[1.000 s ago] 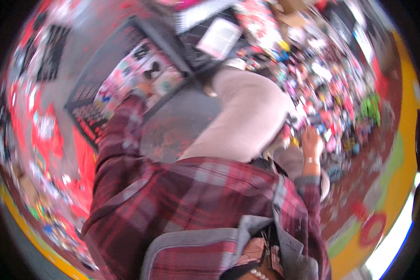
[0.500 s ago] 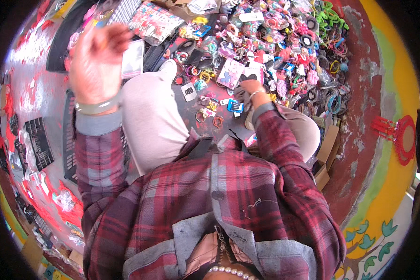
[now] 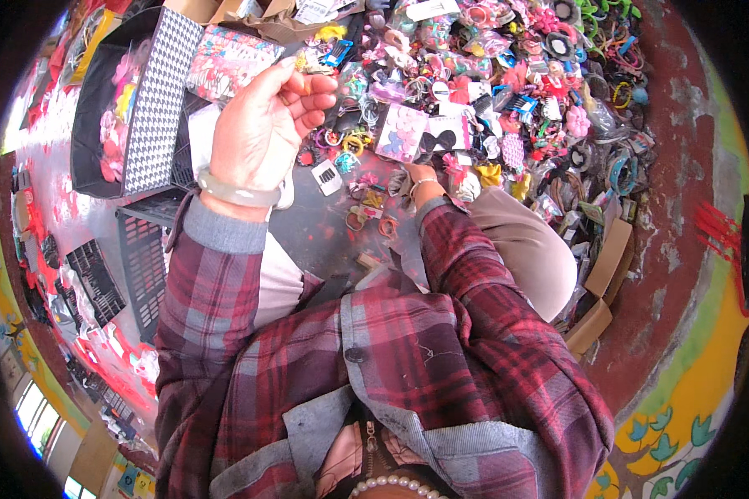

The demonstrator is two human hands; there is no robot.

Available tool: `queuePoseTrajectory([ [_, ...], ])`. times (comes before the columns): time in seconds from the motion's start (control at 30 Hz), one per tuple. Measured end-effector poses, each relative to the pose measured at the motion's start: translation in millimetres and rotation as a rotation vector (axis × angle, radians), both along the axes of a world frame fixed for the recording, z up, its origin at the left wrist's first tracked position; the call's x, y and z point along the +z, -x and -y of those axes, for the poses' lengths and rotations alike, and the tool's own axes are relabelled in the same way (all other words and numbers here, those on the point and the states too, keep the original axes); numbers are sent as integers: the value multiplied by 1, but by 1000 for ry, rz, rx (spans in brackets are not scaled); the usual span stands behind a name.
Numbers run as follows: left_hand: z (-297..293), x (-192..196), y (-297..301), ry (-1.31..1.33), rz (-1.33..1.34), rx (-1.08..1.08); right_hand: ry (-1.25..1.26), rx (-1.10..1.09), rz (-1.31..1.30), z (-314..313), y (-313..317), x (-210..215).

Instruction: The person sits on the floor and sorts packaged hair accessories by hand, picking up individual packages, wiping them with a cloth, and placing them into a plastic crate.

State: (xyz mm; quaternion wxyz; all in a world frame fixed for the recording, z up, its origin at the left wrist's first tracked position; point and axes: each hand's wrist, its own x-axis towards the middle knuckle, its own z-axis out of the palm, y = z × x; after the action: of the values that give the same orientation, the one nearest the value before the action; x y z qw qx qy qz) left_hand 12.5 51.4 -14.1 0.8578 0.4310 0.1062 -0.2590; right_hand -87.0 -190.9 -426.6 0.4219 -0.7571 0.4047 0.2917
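Observation:
My left hand (image 3: 260,133) is raised over the near left edge of the pile, palm showing. Its fingers are loosely bent with the thumb apart, and nothing shows in them. My right hand (image 3: 420,176) reaches down to the dark floor, fingers together. Something greyish lies at its fingertips, too hidden to name. Just beyond it are a pink card of hair ornaments (image 3: 401,133) and a card with a black bow (image 3: 443,140). Left of it lie a white card with black clips (image 3: 327,177) and loose hair ties (image 3: 356,219).
A heap of hair accessories (image 3: 508,75) spreads ahead and right. A black bin with a houndstooth side (image 3: 162,100) and a black plastic crate (image 3: 144,266) stand at my left. Cardboard (image 3: 609,258) lies beside my right knee, along the peeling red floor edge (image 3: 653,241).
My left hand has moved right, toward the pile's near edge. My right hand has come slightly left and nearer to me. The view has shifted, showing more of the houndstooth bin.

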Motion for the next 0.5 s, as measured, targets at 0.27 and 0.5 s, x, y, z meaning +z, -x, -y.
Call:
queuePoseTrajectory([
  [0.27,4,-3,0,-81,-63,27,28,101,-14,-8,-15,6],
  [0.5,3,-2,2,-43,-15,-16,-292,11,155,4,-4,11],
])
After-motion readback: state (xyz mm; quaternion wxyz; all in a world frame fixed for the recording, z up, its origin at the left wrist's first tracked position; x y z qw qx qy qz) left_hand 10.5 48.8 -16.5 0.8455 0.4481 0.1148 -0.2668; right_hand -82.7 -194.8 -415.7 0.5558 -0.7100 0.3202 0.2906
